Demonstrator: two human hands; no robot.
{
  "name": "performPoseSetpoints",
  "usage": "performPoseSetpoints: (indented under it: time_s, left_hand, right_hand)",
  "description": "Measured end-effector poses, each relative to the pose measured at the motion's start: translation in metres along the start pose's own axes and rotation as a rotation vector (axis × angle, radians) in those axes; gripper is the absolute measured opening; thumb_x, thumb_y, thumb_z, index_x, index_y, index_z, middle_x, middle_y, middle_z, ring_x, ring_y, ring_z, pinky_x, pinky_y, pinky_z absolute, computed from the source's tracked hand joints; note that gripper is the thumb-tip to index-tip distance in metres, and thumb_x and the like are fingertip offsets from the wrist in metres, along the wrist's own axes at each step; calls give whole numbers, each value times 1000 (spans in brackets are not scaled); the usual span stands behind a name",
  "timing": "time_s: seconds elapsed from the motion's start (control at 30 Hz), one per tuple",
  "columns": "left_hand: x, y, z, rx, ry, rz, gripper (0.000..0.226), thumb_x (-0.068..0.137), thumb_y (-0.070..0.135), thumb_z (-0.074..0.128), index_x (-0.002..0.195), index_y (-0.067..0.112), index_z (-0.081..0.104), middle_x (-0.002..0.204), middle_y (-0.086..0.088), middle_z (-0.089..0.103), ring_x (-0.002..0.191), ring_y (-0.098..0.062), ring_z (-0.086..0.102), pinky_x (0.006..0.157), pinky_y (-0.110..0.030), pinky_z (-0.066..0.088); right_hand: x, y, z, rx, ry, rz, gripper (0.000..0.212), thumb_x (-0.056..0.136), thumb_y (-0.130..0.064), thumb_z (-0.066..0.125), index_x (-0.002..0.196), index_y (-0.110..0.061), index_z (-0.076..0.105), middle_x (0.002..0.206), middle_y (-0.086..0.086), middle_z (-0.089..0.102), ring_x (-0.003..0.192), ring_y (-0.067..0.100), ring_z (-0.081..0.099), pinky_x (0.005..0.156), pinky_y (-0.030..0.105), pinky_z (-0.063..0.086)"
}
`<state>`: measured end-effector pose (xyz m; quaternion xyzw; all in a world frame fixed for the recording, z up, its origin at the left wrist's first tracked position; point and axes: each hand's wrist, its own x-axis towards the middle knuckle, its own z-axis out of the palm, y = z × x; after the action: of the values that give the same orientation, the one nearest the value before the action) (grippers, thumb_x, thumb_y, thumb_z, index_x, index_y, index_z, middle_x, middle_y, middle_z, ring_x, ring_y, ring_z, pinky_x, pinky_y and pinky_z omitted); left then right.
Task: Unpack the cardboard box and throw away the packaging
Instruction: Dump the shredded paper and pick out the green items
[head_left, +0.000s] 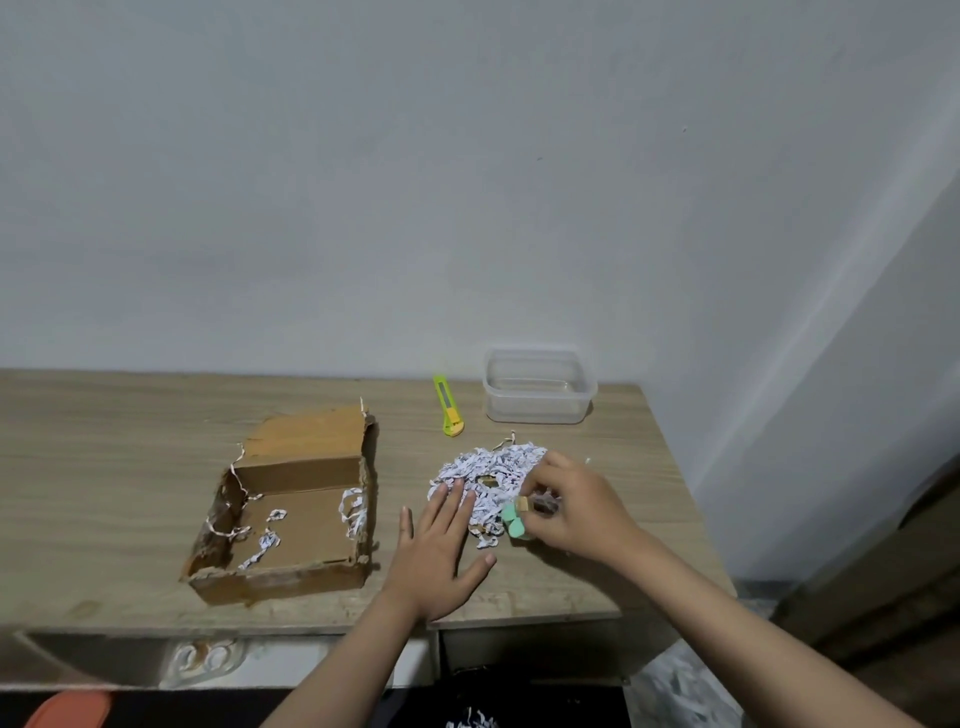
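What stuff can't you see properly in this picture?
- Head view: the small green thing is partly covered by the right hand, so what it is stays unclear.
- A brownish object in the shredded paper is mostly buried.
- The bin or bag below the table, holding paper shreds, is cut off by the bottom edge.
- The utility knife: too small to see its blade.

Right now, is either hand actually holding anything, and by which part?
The right hand pinches small objects at the edge of the shredded paper: its fingertips grip a pale green piece at its top. The left hand lies flat and open, holding nothing.
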<state>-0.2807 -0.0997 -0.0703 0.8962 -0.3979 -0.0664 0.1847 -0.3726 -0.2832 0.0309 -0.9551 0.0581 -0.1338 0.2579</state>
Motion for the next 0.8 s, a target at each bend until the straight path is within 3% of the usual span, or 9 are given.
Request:
performPoseSetpoints:
  time_s: [0.07,0.17,0.23,0.3,0.4,0.47,0.57,0.7,0.8]
  left_hand:
    - [-1,0,0,2,2,3,78,85,70,26,147,36,-8,155,17,-17,140,-4,-24,111,-49,-13]
    - [-1,0,0,-12,18,10,80,84,71,28,147,36,-7,155,17,-17,141,-6,-22,111,-51,-11]
    - [-3,2,-1,-24,36,17,80,84,71,31,146,37,-8,155,17,-17,141,-7,-21,112,-53,-9]
    - [-5,3,-1,-11,61,19,81,84,70,32,145,39,-10,154,17,-19,142,-7,-20,112,-54,-7]
    - [-9,4,-2,2,110,10,82,82,71,34,147,37,-1,154,16,-19,143,-9,-16,111,-54,-5]
    - [-11,4,0,15,124,-7,84,81,72,35,148,35,-2,155,13,-19,143,-12,-14,111,-54,-6]
    - [-13,4,1,-4,156,-28,89,79,73,38,147,35,-4,157,9,-13,143,-15,-9,111,-55,-3]
    - [-12,4,1,-7,167,-50,93,77,75,40,148,34,-4,158,5,-12,144,-20,-7,111,-55,-3]
    - [-10,4,1,-19,168,-86,96,75,77,40,148,32,-3,158,5,-13,144,-20,-8,111,-58,0]
  right_hand:
    - [-6,-2,-14,146,14,43,13,64,-20,70,77,-19,65,77,-8,57,68,12,56,60,28,44]
    - [-14,-5,-28,412,30,166,14,70,0,68,80,-9,64,51,-13,55,43,3,48,48,15,39]
    - [-18,-2,-35,537,30,242,14,75,2,67,84,-7,62,42,-9,55,38,1,45,48,16,39]
    - [-20,4,-41,577,87,265,15,77,-1,69,84,-12,60,49,-7,58,44,8,49,54,24,43]
    - [-22,10,-51,658,157,249,29,80,-3,67,97,-26,64,82,0,62,61,22,60,68,41,55]
    - [-24,15,-59,660,164,241,36,83,0,63,101,-32,65,93,6,62,68,25,66,76,42,57]
    - [-25,24,-69,627,170,267,30,84,3,61,93,-26,65,85,14,72,71,16,72,74,36,57]
    - [-22,43,-73,584,260,332,24,80,4,65,86,-19,60,80,22,70,55,10,64,53,16,44]
    - [-16,65,-66,510,372,395,18,75,-9,74,77,-21,61,75,15,63,58,18,55,58,22,44]
